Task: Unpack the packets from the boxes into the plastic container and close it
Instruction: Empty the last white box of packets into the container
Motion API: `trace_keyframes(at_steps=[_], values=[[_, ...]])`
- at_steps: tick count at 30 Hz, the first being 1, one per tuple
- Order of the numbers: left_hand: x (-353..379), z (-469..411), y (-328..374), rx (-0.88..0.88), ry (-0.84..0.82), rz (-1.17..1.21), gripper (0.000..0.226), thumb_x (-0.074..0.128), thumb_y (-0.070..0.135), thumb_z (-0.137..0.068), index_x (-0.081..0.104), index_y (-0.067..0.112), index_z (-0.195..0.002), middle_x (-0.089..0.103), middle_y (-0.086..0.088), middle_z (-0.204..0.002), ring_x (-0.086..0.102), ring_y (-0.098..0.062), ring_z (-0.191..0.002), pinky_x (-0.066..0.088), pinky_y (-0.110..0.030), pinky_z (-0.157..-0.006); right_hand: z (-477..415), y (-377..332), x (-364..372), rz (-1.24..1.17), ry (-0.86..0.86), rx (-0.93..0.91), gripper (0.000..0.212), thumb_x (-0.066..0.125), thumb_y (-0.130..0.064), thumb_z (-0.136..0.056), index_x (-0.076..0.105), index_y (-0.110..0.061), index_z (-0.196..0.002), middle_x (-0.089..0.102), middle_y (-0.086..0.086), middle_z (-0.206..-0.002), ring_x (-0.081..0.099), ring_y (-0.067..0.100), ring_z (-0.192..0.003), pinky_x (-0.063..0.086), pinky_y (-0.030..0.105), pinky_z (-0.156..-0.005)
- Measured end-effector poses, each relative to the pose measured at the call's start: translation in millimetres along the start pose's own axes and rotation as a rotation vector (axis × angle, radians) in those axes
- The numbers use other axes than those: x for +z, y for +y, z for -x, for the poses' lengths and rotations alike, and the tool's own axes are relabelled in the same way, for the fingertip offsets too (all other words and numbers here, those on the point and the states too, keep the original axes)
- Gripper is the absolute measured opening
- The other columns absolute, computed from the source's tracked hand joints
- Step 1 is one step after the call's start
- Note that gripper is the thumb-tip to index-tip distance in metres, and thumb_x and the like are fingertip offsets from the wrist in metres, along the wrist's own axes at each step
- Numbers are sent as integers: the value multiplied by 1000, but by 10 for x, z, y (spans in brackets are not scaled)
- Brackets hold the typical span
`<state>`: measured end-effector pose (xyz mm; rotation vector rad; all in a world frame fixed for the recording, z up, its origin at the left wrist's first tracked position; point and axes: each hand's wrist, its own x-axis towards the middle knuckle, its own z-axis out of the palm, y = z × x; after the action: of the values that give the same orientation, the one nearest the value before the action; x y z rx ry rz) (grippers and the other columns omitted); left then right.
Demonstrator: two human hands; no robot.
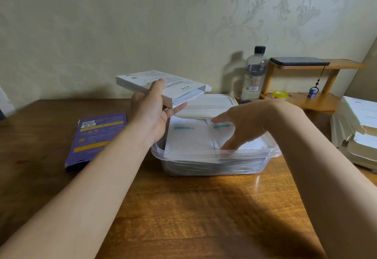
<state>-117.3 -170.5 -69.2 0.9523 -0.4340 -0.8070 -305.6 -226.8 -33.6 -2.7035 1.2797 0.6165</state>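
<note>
- Purple box point(95, 138): lies flat on the desk point(183, 207), left of the container and well clear of both hands. Judged to be light, stiff card. Whether it is full cannot be told.
- Left grip point(151, 114): pinches the white box point(161, 86) at its near edge, thumb on the top face and fingers curled beneath. The box is held in the air over the container's far-left corner, open end towards the right.
- White box, handling: thin card, judged light and easily crushed. An edge hold of this kind suits it, with light pressure. Something pale shows at the open mouth, but packet or flap cannot be told.
- Packets point(189, 138): flat white sachets stacked in the container, with the top two side by side and reaching the rim. Judged light, flexible and smooth-faced, so likely to slide. They are best taken by an edge or pressed flat from above.
- Plastic container point(255, 153): clear, rigid-looking, and stands at the centre of the desk. It appears near full.
- Lid point(212, 103): lies on the far side, touching or just beside the container. It is not yet fitted.
- Right grip point(242, 128): fingers straight and spread, palm down over the right-hand packets, fingertips at or on them. It holds nothing. The hand is motion-blurred, so firm contact cannot be confirmed.
</note>
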Motion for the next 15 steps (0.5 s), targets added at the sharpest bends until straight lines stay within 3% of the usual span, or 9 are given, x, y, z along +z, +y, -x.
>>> trace_keyframes(at_steps=[15], values=[[9,17,9,1,-18,-9,5,63,13,-99,58,11,-100,70,-11,-98,73,-24,-81,64,-44,-64,-112,-56,53,39,-72,30,114,76,-74,-61,22,-34,-153,42,-1,-149,45,26,-129,39,44,-109]])
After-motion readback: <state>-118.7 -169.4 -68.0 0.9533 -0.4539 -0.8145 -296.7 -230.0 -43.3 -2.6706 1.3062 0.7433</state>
